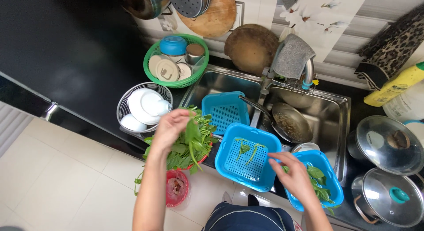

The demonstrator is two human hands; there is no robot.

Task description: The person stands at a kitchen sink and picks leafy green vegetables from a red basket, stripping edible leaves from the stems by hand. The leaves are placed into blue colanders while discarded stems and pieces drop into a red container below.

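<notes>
My left hand [170,127] has its fingers closed on a sprig of greens [193,133], held just above the leafy pile [183,152] on the table's edge; I judge the sprig light, limp and easily bruised, best pinched at the stem. My right hand [295,177], fingers loosely curled and gripping nothing I can see, rests over the right basket [336,187] holding leaves. The middle basket [229,147] holds two stems [247,149]; the basket in the sink [210,103] is empty.
</notes>
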